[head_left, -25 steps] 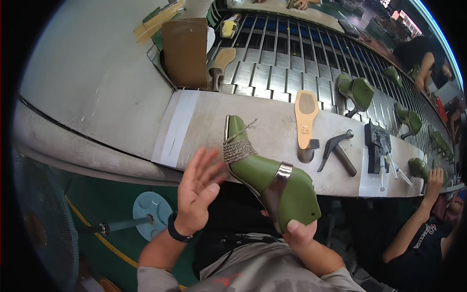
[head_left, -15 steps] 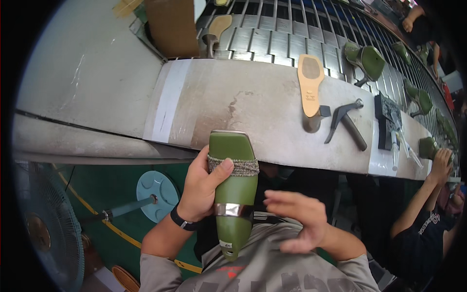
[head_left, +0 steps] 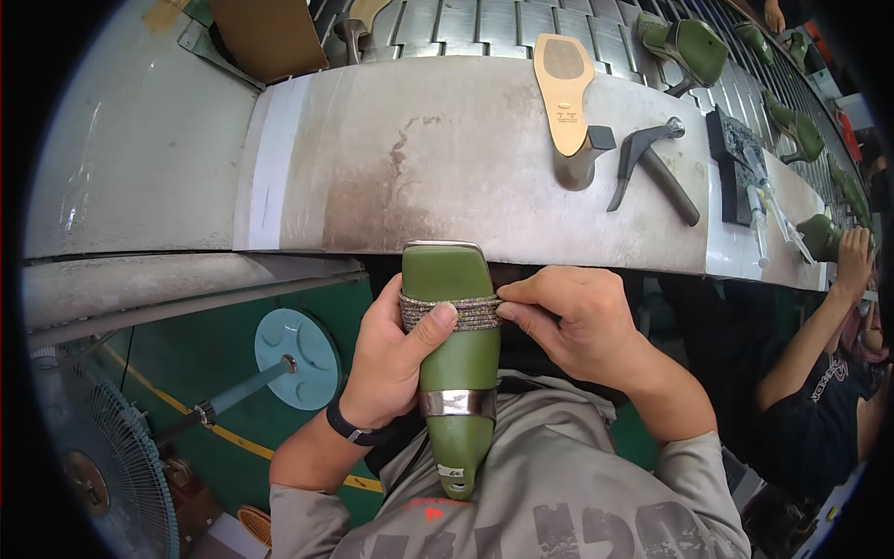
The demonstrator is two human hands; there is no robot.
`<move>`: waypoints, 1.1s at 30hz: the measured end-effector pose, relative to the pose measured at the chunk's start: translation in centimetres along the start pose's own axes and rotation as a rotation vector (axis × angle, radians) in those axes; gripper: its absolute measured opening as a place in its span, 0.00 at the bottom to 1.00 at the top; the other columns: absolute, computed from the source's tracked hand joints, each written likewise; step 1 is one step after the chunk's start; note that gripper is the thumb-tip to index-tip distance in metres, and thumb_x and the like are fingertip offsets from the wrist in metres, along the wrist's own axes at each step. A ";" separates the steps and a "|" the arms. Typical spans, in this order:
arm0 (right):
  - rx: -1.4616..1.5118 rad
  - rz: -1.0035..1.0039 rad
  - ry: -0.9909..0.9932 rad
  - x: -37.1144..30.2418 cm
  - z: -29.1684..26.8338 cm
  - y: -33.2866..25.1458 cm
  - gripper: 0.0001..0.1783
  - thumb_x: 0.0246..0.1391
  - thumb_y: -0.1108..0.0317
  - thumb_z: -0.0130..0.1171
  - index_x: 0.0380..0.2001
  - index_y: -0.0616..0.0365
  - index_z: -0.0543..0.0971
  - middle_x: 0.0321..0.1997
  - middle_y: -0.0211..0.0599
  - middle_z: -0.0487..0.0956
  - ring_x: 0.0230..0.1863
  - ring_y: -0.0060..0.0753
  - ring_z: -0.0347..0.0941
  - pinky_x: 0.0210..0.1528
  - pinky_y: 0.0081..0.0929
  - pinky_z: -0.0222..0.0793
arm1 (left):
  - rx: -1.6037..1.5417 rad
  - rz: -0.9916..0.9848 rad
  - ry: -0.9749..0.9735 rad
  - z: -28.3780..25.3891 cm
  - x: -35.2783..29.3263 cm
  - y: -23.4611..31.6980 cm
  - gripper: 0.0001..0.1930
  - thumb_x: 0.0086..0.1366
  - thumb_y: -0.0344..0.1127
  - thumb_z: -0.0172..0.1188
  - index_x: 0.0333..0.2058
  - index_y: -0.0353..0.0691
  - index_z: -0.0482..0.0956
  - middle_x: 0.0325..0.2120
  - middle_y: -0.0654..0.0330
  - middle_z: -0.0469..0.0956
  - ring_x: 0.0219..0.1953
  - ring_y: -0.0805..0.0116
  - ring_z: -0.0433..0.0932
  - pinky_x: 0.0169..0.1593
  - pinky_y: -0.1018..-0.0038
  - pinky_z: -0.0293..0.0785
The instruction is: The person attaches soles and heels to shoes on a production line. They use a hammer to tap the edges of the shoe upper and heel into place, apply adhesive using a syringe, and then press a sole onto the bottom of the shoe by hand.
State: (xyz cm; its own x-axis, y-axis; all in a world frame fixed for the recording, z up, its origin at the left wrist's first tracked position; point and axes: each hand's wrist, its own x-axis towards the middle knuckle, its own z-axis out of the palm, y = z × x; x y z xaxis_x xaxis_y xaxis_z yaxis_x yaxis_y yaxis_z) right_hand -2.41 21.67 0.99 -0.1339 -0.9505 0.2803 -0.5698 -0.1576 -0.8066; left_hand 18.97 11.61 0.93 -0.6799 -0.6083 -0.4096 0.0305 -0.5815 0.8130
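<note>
In front of my body I hold a sandal on a green shoe last [head_left: 452, 363], its square toe pointing away from me. My left hand [head_left: 391, 349] is closed around its left side, the thumb resting on a glittery band of several thin strands [head_left: 475, 314] across the forefoot. My right hand [head_left: 582, 321] pinches the right edge of that band between thumb and fingertips. A shiny silver strap [head_left: 458, 403] wraps the last nearer to me. The underside of the sandal is hidden.
On the grey bench [head_left: 447, 158] beyond lie a tan insole [head_left: 564, 93], a grey block heel [head_left: 579, 168], a hammer [head_left: 656, 168] and a black box [head_left: 731, 168]. Behind runs a slatted metal conveyor [head_left: 466, 28] with more green lasts. A fan [head_left: 102, 466] stands left; a co-worker's hand [head_left: 854, 265] works right.
My right hand, apart from the sandal before, has moved up to the glittery band and closed on its edge. The bench has shifted up in view.
</note>
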 end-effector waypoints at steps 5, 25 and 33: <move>0.084 0.120 -0.078 0.7 -1.8 -1.1 0.07 0.58 0.76 0.70 0.36 0.63 0.80 0.31 0.46 0.81 0.30 0.48 0.80 0.34 0.38 0.75 | 0.000 -0.006 0.005 0.1 0.0 -0.3 0.26 0.75 0.42 0.67 0.61 0.32 0.71 0.50 0.55 0.82 0.49 0.70 0.83 0.53 0.70 0.82; 0.572 0.368 -0.296 1.4 -0.9 2.2 0.07 0.67 0.72 0.65 0.38 0.65 0.79 0.30 0.34 0.82 0.33 0.22 0.77 0.37 0.27 0.75 | -0.063 -0.049 -0.028 -0.4 0.7 0.1 0.25 0.75 0.45 0.65 0.59 0.32 0.73 0.49 0.54 0.83 0.46 0.68 0.85 0.51 0.70 0.83; 1.134 0.487 -0.345 -4.8 5.5 -1.0 0.51 0.62 0.58 0.73 0.76 0.64 0.55 0.57 0.48 0.81 0.51 0.33 0.83 0.54 0.35 0.81 | -0.205 0.235 -0.173 -2.1 1.8 -1.6 0.28 0.73 0.52 0.66 0.60 0.38 0.72 0.52 0.51 0.77 0.56 0.58 0.82 0.63 0.56 0.81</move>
State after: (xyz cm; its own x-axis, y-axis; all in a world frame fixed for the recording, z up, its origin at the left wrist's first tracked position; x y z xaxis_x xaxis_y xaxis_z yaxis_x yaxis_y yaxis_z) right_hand 3.28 24.91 -2.41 0.1805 -0.9672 -0.1785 0.5081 0.2471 -0.8251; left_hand 19.21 10.32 -1.96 -0.7502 -0.6482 -0.1304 0.3354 -0.5431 0.7698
